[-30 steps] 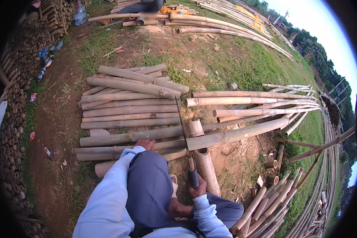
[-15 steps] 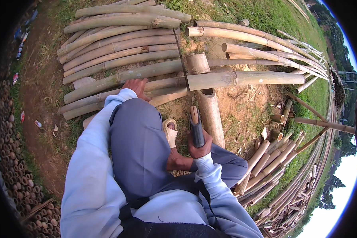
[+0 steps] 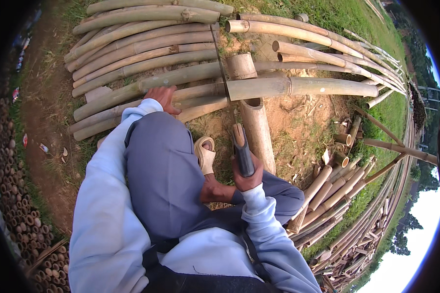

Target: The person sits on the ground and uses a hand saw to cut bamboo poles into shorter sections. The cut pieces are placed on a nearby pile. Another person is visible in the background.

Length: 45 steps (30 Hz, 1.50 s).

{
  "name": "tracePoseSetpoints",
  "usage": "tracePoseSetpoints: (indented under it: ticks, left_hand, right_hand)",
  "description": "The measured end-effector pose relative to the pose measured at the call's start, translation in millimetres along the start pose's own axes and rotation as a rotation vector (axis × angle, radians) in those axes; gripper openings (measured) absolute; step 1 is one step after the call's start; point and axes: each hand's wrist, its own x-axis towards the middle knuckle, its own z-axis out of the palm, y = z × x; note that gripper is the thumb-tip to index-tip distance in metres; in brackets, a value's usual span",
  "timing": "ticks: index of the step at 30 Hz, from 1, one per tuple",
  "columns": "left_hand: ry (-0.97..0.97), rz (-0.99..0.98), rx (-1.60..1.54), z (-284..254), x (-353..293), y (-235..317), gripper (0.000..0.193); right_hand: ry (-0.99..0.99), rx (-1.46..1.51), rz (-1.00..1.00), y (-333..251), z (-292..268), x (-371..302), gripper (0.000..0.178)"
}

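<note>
Right grip [image 3: 247, 178] is wrapped around the saw [image 3: 244, 157], whose blade stands at the end of the bamboo pole [image 3: 274, 87] ahead; left grip [image 3: 162, 98], leftward, lies over bamboo lengths [image 3: 199, 91], closure unclear. If nothing steadies it firmly, the pole could roll, making the blade skip.

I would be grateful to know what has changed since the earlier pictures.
The saw has drawn back a little, so more of it shows this side of the thick pole. The view has tipped down. The right hand still grips the saw; the left hand still rests on poles.
</note>
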Motion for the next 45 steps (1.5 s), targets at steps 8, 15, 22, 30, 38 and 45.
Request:
tracePoseSetpoints:
  ticks: [8, 15, 22, 30, 38, 45]
  left_hand:
    - [-0.027, -0.034, 0.019, 6.5, -12.0, -9.6, 0.080]
    - [-0.044, -0.020, -0.002, 6.2, -1.7, 3.6, 0.083]
    - [-0.042, -0.037, -0.013, 2.4, -11.4, -9.8, 0.082]
    - [-0.060, -0.002, 0.014, 1.6, -0.7, 2.5, 0.082]
    - [-0.048, -0.038, -0.004, 1.3, -13.1, -9.8, 0.077]
    - [-0.022, 0.009, -0.017, 0.8, -8.0, -0.9, 0.083]
  right_hand:
    - [-0.014, -0.083, 0.096, -23.5, -31.6, -136.0, 0.033]
    - [0.030, 0.036, -0.013, -5.1, 8.8, 19.1, 0.013]
    - [0.032, -0.082, 0.078, -31.8, -26.8, -113.4, 0.023]
    - [0.037, 0.030, 0.030, 0.1, 9.1, 7.0, 0.014]
    - [-0.031, -0.220, 0.136, -36.4, -51.0, -155.3, 0.030]
    - [0.028, 0.031, 0.005, 3.0, 21.0, 26.5, 0.017]
